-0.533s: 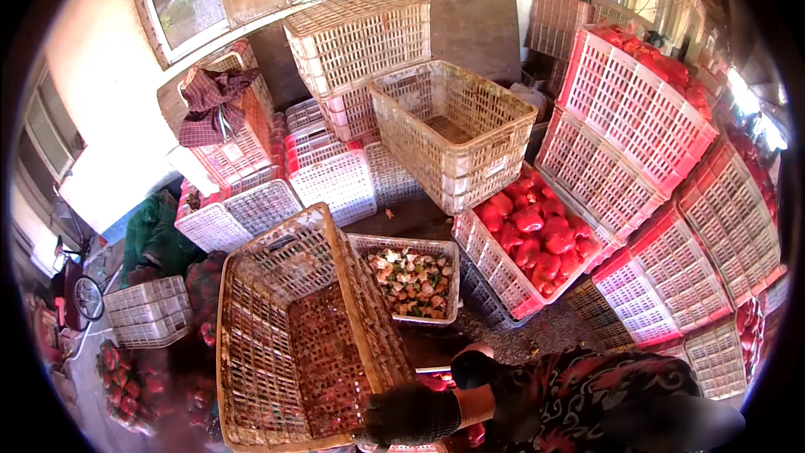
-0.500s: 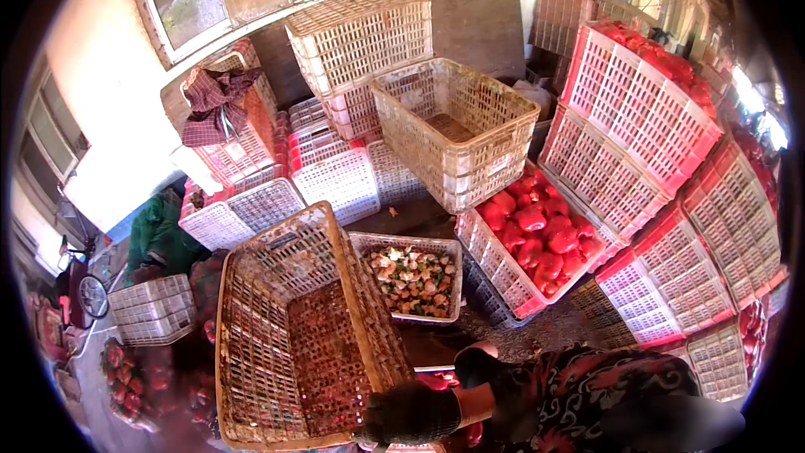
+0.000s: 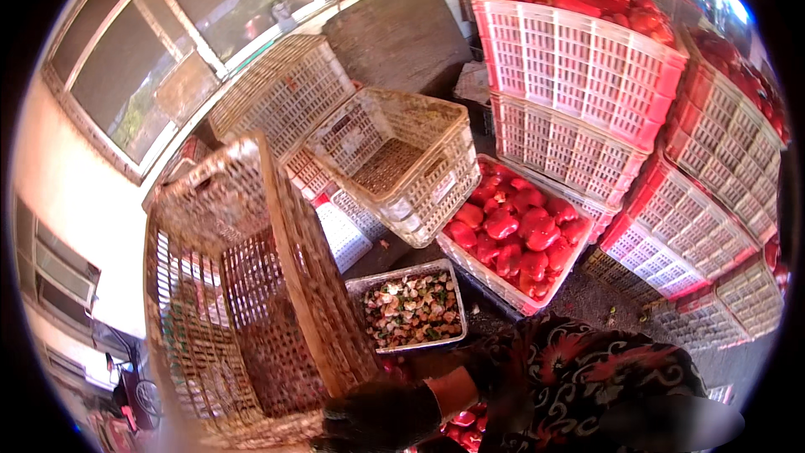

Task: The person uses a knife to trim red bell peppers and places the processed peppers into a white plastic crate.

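Observation:
My right hand [image 3: 373, 411], in a dark glove with a patterned sleeve behind it, is closed on the lower right edge of a large, dirty brown plastic crate [image 3: 260, 319], which is tilted with its inside toward me. I do not see my left hand. Right of the crate sits a shallow tray [image 3: 456, 319] of pale and green chopped scraps. Red peppers [image 3: 465, 428] show below my arm. Beyond the tray is a white crate heaped with red peppers [image 3: 532, 235].
An empty beige crate [image 3: 444, 193] rests before more crates [image 3: 277, 84] under the window. Tall stacks of red-and-white crates [image 3: 570, 67] with red peppers line the right. A dark board [image 3: 386, 33] leans on the wall. A bicycle [image 3: 142, 394] stands at the far left.
The view has turned and tilted. The brown crate in my hand now reaches higher and farther left in the picture, covering crates behind it. My right hand has shifted slightly left.

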Demonstrator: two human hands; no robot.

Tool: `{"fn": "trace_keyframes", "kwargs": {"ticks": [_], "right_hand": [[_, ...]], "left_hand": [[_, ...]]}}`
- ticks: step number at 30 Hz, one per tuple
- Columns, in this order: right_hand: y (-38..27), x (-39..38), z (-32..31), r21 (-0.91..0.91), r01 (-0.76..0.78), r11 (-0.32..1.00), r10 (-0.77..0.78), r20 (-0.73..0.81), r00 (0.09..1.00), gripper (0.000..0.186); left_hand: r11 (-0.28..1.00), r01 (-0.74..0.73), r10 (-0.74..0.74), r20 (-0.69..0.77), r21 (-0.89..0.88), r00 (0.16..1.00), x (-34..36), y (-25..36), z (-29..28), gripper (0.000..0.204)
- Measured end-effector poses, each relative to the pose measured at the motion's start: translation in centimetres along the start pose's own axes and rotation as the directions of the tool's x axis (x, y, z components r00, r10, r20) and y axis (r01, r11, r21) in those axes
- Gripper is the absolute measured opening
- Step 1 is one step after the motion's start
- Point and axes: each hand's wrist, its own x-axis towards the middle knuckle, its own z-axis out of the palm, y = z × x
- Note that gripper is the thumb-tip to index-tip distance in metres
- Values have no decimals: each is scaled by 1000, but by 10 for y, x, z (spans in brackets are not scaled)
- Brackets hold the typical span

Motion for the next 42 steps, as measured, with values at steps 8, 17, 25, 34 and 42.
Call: {"fn": "trace_keyframes", "kwargs": {"ticks": [8,17,25,34,42], "right_hand": [[35,46,-88,-370,-7,929,-82,-223,971,28],[185,53,-191,-623,-134,770,-117,-345,931,35],[407,44,-272,-671,-459,582,-35,-585,810,26],[558,-8,-340,-543,-839,-34,450,-758,472,41],[623,-38,-379,-324,-945,-44,618,-752,229,51]], "left_hand": [[991,-87,72,147,104,987,21,82,37,31],[953,-200,113,347,226,931,123,181,127,35],[915,-317,209,377,251,902,270,215,229,45],[-459,-239,410,443,856,797,252,134,180,56],[-349,-100,419,251,932,872,256,155,157,24]]}}
